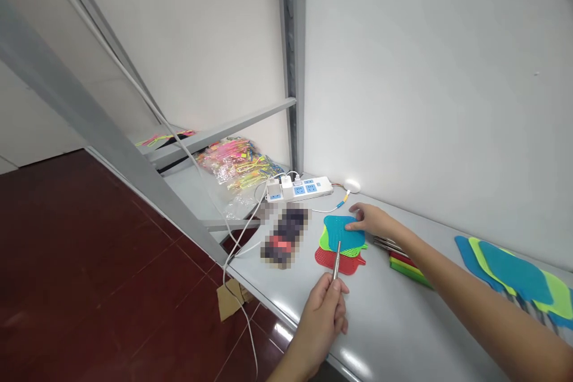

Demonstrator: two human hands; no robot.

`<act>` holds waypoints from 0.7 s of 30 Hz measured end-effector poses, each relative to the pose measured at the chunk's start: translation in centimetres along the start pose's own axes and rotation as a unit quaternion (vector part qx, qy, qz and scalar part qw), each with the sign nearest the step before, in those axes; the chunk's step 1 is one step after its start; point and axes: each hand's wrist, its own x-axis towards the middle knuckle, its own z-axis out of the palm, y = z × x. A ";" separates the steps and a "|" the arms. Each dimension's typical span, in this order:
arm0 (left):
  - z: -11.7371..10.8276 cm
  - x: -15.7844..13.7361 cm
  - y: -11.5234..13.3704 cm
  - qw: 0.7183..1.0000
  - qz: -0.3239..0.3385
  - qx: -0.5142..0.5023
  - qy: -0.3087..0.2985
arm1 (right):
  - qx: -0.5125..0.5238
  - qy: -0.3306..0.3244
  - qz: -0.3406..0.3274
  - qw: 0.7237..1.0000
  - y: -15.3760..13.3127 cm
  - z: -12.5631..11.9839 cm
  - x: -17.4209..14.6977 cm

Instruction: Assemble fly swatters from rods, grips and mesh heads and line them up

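Observation:
My left hand (320, 313) is closed around a slim metal rod (336, 262), which points up and away from me. Its tip overlaps a blue fly swatter head (335, 230) in the view; whether they touch I cannot tell. Under the blue head lie a lime-green head (357, 251) and a red one (347, 265), loosely stacked on the grey shelf (380, 322). My right hand (373, 219) reaches in from the right, fingers apart, with a fingertip resting on the blue head's right edge.
Metal rods (387, 245) and red and green pieces (409, 270) lie beneath my right forearm. Blue and lime swatters (514, 265) fan out at right. A power strip (308, 189), cables, a blurred-out object (286, 236), bagged colourful items (242, 161) and a shelf post (293, 59) stand farther back.

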 end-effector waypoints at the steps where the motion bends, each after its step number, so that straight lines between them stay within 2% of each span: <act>1: 0.1 0.2 0.0 1.000 0.000 -0.004 -0.005 | 0.008 -0.006 0.004 1.000 0.0 0.0 0.2; 6: 1.5 1.3 -0.7 1.000 -0.003 -0.011 -0.004 | 0.076 -0.030 0.020 0.996 -0.8 -0.4 -0.2; 10: 2.3 1.6 -1.2 1.000 -0.005 0.014 -0.027 | 0.152 -0.027 0.017 0.988 -1.9 -2.7 -2.5; 12: 2.4 1.6 -1.2 0.999 -0.002 0.031 -0.037 | 0.185 -0.001 0.013 0.983 -2.2 -4.3 -4.7; 14: 2.7 1.7 -1.2 0.998 -0.001 0.050 -0.049 | 0.254 0.067 0.012 0.965 -2.2 -5.6 -7.6; 15: 3.0 1.7 -1.2 0.997 -0.004 0.059 -0.059 | 0.336 0.128 0.012 0.933 -2.1 -5.9 -9.2; 17: 4.2 1.9 -1.3 0.994 -0.014 0.075 -0.083 | 0.511 0.256 0.013 0.821 -1.7 -5.8 -12.8; 19: 5.8 2.1 -1.6 0.988 -0.013 0.111 -0.105 | 0.604 0.355 0.021 0.713 -1.1 -4.8 -16.5; 20: 6.7 2.1 -1.7 0.982 0.001 0.148 -0.116 | 0.623 0.386 0.031 0.680 -0.7 -4.0 -18.3; 21: 7.6 2.1 -1.8 0.972 0.027 0.198 -0.126 | 0.625 0.415 0.039 0.660 -0.2 -3.2 -20.0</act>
